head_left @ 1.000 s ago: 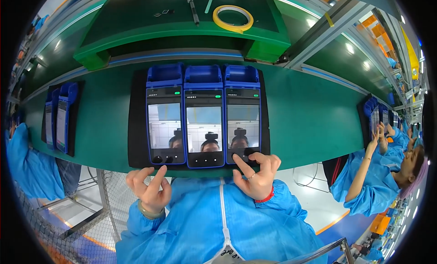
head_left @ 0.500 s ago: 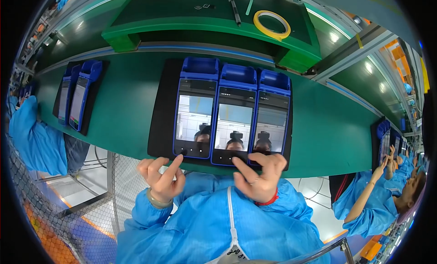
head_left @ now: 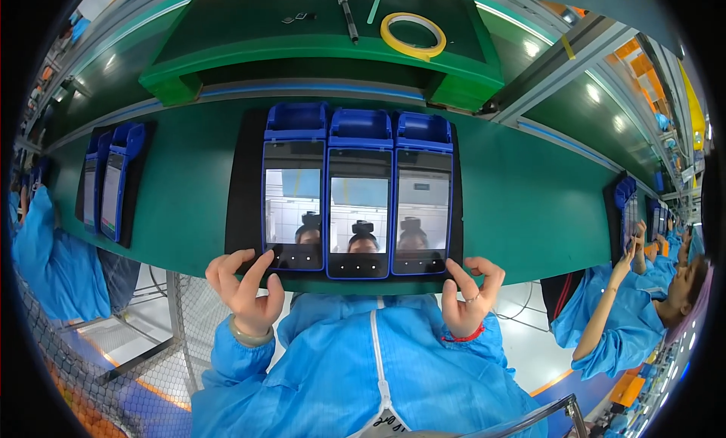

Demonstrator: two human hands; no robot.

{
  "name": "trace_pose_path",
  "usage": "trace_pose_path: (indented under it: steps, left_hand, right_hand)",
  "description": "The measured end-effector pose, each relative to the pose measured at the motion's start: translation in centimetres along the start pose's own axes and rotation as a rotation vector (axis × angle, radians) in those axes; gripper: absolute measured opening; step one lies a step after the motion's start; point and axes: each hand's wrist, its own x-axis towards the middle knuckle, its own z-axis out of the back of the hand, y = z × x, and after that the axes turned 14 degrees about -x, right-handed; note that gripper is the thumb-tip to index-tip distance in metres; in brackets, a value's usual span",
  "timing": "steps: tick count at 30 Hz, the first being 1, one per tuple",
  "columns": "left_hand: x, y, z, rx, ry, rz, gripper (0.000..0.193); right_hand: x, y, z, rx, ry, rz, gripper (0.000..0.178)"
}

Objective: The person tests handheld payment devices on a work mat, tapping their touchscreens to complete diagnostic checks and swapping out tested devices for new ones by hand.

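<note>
Three blue handheld payment terminals lie side by side on a black mat [head_left: 243, 181], their screens lit with a camera picture. My left hand [head_left: 248, 290] has its index fingertip at the lower left corner of the left terminal [head_left: 293, 204]; the fingers are apart and hold nothing. Between the other two lies the middle terminal [head_left: 359, 211], with neither hand on it. At the lower right corner of the right terminal [head_left: 423, 211], the index finger of my right hand [head_left: 470, 296] points to the screen's edge, fingers spread. Whether either fingertip touches is hard to tell.
Beyond the terminals a green raised shelf [head_left: 318, 49] holds a roll of yellow tape [head_left: 413, 36], a black marker pen [head_left: 347, 15] and a pale green stick [head_left: 375, 6]. More terminals [head_left: 113, 181] lie on a mat at left. A co-worker in blue [head_left: 628, 317] sits at right.
My right hand has moved right, from the middle terminal's lower edge to the right terminal's lower right corner. My left hand stays by the left terminal. The whole view has shifted slightly.
</note>
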Motion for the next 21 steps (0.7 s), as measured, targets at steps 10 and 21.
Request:
trace_pose_path:
  steps: [10, 21]
  left_hand:
    - [1.4, 1.0, -0.7, -0.405, 0.121, 0.243, 0.058]
    - [4.0, 0.6, -2.4, -0.848, 0.219, 0.518, 0.086]
  right_hand:
    - [0.1, 0.5, -1.0, 0.129, -0.016, -0.059, 0.031]
    - [0.7, 1.7, -0.6, 0.084, 0.031, 0.121, 0.034]
